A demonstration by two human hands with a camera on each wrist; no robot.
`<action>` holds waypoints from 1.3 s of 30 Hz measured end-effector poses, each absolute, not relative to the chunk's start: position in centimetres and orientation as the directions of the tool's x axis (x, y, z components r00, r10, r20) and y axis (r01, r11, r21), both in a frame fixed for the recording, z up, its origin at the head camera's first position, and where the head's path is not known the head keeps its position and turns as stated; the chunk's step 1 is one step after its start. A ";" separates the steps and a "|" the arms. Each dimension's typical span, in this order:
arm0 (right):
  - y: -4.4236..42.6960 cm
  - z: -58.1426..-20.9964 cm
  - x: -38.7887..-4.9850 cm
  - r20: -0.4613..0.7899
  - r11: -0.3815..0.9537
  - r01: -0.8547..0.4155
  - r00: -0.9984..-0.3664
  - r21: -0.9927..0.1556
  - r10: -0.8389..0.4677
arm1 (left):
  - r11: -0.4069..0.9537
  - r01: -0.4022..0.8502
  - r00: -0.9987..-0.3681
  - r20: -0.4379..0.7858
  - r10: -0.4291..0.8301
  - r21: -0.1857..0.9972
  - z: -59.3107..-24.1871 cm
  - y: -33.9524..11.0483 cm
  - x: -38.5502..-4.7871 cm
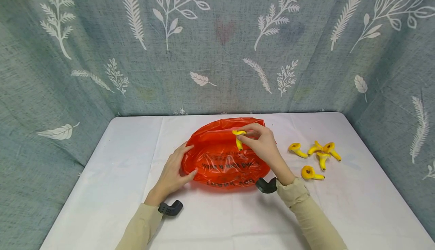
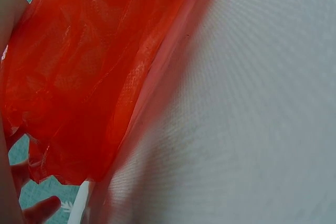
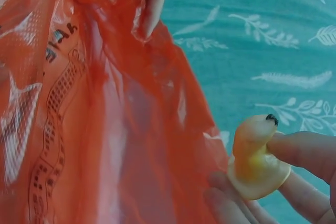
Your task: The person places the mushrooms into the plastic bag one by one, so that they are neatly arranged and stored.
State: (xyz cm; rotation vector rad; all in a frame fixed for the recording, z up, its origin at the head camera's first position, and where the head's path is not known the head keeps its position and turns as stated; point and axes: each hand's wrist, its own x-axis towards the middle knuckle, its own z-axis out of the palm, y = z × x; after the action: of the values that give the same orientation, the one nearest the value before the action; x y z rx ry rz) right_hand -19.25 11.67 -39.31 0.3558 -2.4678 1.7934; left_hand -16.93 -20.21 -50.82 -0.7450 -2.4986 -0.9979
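Observation:
A red plastic bag [image 1: 217, 159] with dark printing lies on the white table, its mouth spread open. My left hand [image 1: 173, 170] holds the left side of its rim, thumb at the near side and fingers at the far side; in the right wrist view one of its fingers [image 3: 152, 3] hooks the rim. Above the opening, my right hand [image 1: 261, 142] pinches a small yellow trumpet-shaped piece [image 3: 252, 156] between thumb and fingers. Its narrow end has a black tip and points down in the head view. The piece's exact kind is unclear.
Several similar yellow pieces [image 1: 322, 159] with dark centres lie to the right of the bag, some touching. The white-covered table [image 1: 204, 219] meets a grey-green leaf-patterned curtain [image 1: 224, 61] at the back and both sides.

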 end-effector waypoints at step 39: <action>4.7 -42.9 -23.5 -0.098 0.404 0.038 -0.987 -0.914 -0.129 | 0.621 0.582 -0.806 0.474 0.354 0.525 -50.7 -20.2 -16.9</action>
State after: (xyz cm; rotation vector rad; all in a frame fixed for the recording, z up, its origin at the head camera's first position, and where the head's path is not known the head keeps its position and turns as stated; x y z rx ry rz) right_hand -23.46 4.69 -42.86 0.0908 -2.7568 1.8022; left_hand -16.85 -20.20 -50.70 -0.7539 -2.5224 -0.9851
